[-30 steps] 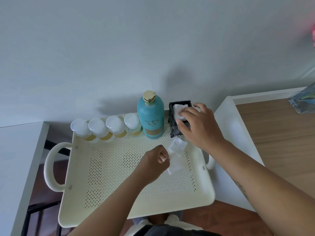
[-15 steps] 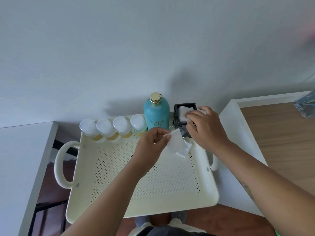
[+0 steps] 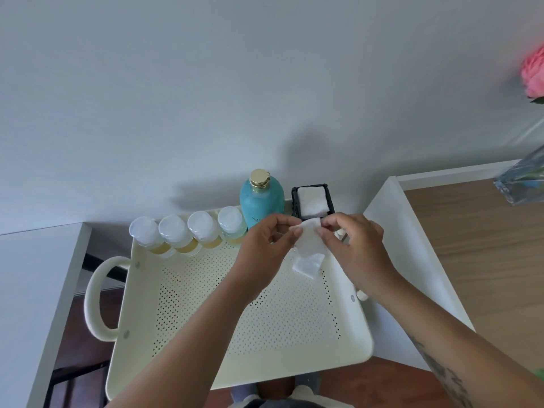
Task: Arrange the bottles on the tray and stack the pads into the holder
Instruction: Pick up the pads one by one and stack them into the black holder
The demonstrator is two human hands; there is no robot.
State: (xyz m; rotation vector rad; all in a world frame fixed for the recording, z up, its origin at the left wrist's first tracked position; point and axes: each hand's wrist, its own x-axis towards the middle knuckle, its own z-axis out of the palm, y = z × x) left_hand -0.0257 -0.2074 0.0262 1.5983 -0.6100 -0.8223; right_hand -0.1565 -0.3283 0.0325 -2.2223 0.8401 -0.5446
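A cream perforated tray (image 3: 206, 334) carries several small clear bottles (image 3: 188, 234) with pale caps in a row along its far edge. Beside them stands a teal bottle (image 3: 259, 201) with a gold cap. A black holder (image 3: 294, 201) at the far right corner has white pads (image 3: 312, 200) inside. My left hand (image 3: 265, 245) and my right hand (image 3: 356, 245) both pinch a white pad (image 3: 310, 240) just in front of the holder. Another pad (image 3: 307, 265) lies on the tray below it.
A white shelf top (image 3: 391, 231) and a wooden surface (image 3: 485, 260) lie to the right, with a clear vase (image 3: 524, 184) and a pink flower (image 3: 534, 72). A white surface (image 3: 32, 290) sits to the left. The tray's handle (image 3: 94, 298) sticks out leftward.
My right hand has come off the holder and now pinches the pad that my left hand lifted from the tray. The pad has moved up towards the holder.
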